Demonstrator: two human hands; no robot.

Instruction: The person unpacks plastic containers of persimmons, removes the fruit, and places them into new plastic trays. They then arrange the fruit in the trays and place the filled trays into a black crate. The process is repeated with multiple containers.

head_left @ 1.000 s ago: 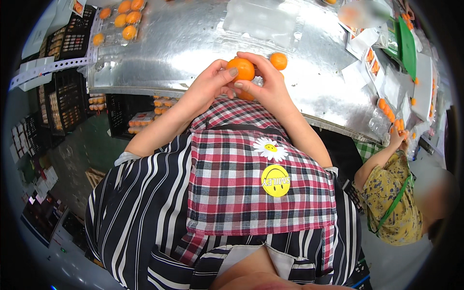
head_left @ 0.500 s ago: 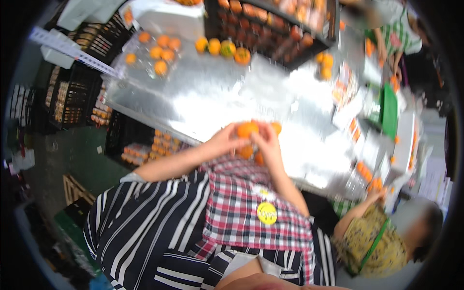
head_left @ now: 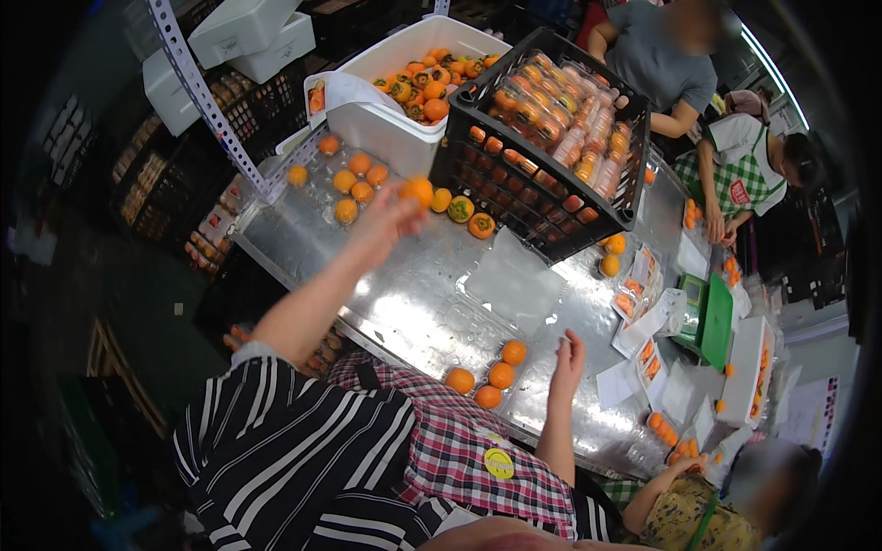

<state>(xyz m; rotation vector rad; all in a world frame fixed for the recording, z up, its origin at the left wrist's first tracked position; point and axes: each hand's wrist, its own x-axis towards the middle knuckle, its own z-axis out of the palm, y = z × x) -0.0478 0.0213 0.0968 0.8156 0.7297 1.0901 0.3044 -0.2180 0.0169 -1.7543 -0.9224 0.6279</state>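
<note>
My left hand (head_left: 388, 223) is raised over the back left of the steel table (head_left: 395, 303), closed on an orange fruit (head_left: 416, 191) beside a row of persimmons (head_left: 460, 209). Loose orange fruits in clear plastic (head_left: 361, 191) lie just behind it. My right hand (head_left: 564, 367) is open above the front of the table, fingers apart and slightly curled, holding nothing. To its left several orange fruits (head_left: 501, 375) sit near the front edge. An empty translucent plastic tray (head_left: 510, 280) lies between my hands.
A white foam box (head_left: 344, 127) of persimmons and a black crate (head_left: 478, 184) of packaged fruit stand at the back. A perforated post (head_left: 211, 110) rises at the left. Co-workers (head_left: 735, 174) work along the right side, another (head_left: 680, 514) at lower right. A green object (head_left: 712, 321) lies on the right.
My hands, earlier together round a fruit near the front edge, have parted: the left reached forward-left with a fruit, the right opened. The view has swung toward the back of the table.
</note>
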